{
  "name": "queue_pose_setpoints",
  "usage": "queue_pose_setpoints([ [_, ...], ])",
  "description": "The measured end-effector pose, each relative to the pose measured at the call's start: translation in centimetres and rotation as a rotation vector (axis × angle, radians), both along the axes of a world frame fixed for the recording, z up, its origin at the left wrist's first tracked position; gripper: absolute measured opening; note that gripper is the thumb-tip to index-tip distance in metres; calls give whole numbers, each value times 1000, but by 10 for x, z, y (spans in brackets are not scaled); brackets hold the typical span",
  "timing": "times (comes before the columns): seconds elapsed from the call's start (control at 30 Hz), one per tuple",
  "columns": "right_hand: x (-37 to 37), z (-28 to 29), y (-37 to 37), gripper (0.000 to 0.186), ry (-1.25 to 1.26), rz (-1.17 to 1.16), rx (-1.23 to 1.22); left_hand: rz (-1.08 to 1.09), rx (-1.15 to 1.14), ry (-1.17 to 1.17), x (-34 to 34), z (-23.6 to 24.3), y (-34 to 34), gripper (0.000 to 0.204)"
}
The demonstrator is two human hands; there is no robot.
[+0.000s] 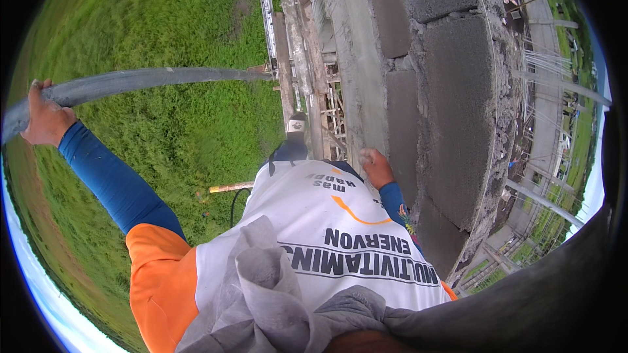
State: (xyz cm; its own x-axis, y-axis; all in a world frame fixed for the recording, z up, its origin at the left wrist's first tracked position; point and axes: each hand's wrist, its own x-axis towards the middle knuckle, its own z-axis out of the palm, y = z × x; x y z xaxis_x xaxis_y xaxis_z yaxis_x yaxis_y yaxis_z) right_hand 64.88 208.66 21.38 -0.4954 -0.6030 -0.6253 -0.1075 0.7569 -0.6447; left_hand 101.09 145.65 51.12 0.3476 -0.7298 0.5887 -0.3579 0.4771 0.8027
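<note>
My left hand (49, 117) is stretched far out to the left, its fingers wrapped round a grey scaffold pole (150, 78). My right hand (376, 167) is low in front of my body, beside the grey concrete block wall (454, 91). Its fingers are curled closed, and whatever they may hold is too small to make out. A smooth strip of wet-looking grey plaster (353, 46) runs along the wall just ahead of that hand. One shoe (296, 124) of mine shows on the narrow planks (314, 85) below.
Green grass (163, 124) lies far below on the left. A pale upright metal rail (265, 6) rises beside the planks. An orange-tipped rod (229, 187) sticks out left of my waist. Beyond the wall are concrete beams (546, 202) and steel bars (546, 62).
</note>
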Motion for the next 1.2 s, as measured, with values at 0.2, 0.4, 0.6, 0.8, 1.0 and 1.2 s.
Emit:
queue_pose_setpoints([
  [0.2,-32,14,-79,30,-3,98,28,47,-133,132,-26,10,23,12],
  [0.4,-73,23,-188,32,96,300,36,-50,-198,-112,-9,12,28,14],
  [0.6,-150,-44,-347,30,-215,351,-18,12,-124,-205,5,10,34,11],
  [0.8,-236,-131,-520,32,-99,268,161,-1,-4,150,-15,25,44,20],
  [1.0,-289,-169,-611,33,260,631,89,143,102,244,-30,28,47,26],
  [1.2,-304,-168,-649,30,309,770,89,236,117,183,-34,26,52,31],
])
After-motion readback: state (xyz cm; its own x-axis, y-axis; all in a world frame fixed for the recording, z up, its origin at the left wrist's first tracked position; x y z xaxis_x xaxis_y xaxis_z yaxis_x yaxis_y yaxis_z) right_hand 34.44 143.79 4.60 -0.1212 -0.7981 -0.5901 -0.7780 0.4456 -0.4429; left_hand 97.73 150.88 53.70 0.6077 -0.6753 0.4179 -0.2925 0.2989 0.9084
